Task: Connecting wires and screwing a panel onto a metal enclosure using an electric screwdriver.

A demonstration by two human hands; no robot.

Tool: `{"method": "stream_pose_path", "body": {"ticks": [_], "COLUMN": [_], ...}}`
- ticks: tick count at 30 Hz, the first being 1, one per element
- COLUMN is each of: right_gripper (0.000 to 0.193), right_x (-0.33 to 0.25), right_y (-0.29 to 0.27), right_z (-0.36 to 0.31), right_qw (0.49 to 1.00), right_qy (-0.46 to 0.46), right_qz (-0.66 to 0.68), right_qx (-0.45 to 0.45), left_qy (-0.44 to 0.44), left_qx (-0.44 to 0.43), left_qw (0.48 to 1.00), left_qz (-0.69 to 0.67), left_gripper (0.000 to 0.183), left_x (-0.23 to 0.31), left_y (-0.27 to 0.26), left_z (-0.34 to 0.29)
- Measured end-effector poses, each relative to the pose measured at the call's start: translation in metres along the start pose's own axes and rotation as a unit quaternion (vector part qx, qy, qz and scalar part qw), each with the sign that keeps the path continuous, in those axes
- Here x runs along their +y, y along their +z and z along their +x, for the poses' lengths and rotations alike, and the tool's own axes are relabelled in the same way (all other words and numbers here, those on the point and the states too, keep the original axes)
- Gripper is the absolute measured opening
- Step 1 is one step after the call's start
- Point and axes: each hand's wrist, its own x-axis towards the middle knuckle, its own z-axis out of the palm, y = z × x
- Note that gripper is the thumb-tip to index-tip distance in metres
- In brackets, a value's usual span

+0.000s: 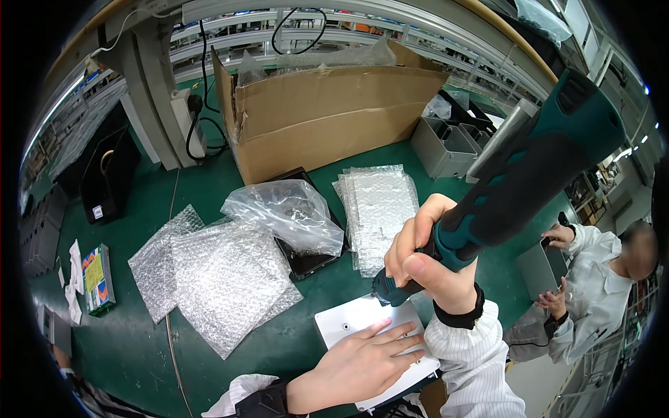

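A teal and black cordless screwdriver is in my right hand, its fingers wrapped round the front end near the tip. The tool slants down, and its lit tip meets or hovers just over the far edge of a white panel; I cannot tell whether it touches a screw. Flat on that panel lies my left hand, fingers spread, pressing on the surface. Small screws or holes show on the panel. Both wrists wear black bands.
Bubble-wrap sheets lie left, a second bubble-wrap stack beyond the panel. A clear plastic bag sits on a black tray. Behind stand a cardboard box and grey bins. At right, another person holds a grey box.
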Motion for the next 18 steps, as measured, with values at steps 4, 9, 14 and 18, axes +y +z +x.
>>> {"method": "stream_pose_path", "body": {"ticks": [4,9,14,18], "right_gripper": [0.024,0.024,0.025,0.024], "right_x": [0.0002,-0.0016,-0.0001,0.0009], "right_y": [0.0007,0.0064,0.0049,0.0024], "right_z": [0.0004,-0.0002,-0.0014,-0.0023], "right_qw": [1.000,1.000,1.000,1.000], "right_qy": [-0.004,-0.008,-0.014,-0.008], "right_qz": [-0.009,-0.020,-0.016,-0.015], "right_qx": [-0.008,-0.009,0.001,-0.012], "left_qy": [-0.001,-0.001,0.006,0.007], "left_qx": [0.000,0.003,0.015,0.017], "left_qw": [1.000,1.000,1.000,1.000], "left_qz": [-0.003,-0.006,-0.003,0.003], "left_gripper": [0.031,0.032,0.032,0.032], "left_x": [-0.0003,0.0000,0.0009,0.0007], "left_y": [-0.0010,-0.0007,-0.0017,-0.0004], "left_z": [0.0002,-0.0004,-0.0009,-0.0021]}}
